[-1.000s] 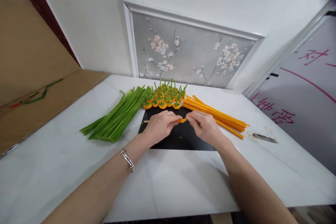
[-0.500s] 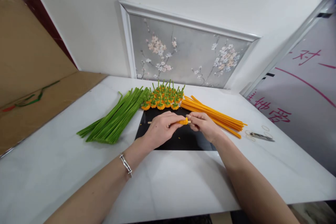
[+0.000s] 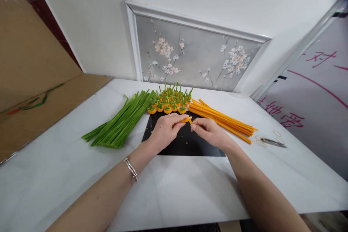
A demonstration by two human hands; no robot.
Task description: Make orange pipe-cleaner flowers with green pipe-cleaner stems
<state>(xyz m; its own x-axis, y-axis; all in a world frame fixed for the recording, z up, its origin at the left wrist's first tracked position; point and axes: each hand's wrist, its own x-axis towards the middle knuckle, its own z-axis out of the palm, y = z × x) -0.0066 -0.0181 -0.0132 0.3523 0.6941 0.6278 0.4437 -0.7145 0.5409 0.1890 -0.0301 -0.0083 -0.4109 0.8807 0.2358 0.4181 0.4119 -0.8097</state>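
My left hand (image 3: 165, 129) is closed around a thin wooden stick (image 3: 190, 117) with an orange pipe cleaner (image 3: 186, 119) coiled on it; the stick's tip pokes out to the right. My right hand (image 3: 208, 131) pinches the loose end of the same pipe cleaner beside that tip. Both hands are above a black mat (image 3: 182, 146). Just behind it stand several small pumpkins (image 3: 168, 110) made of orange and green pipe cleaners, their stems pointing up.
Green pipe cleaners (image 3: 119, 123) lie in a bundle on the left, orange ones (image 3: 223, 117) on the right. Small scissors (image 3: 273, 142) and pale rings (image 3: 277, 133) are farther right on the white table (image 3: 185, 192). Cardboard (image 3: 92, 87) borders the left side.
My right hand has shifted from the stick's end to the pipe cleaner's loose end, which now sticks out from the coil. The stick is tilted more, and the view has shifted slightly.
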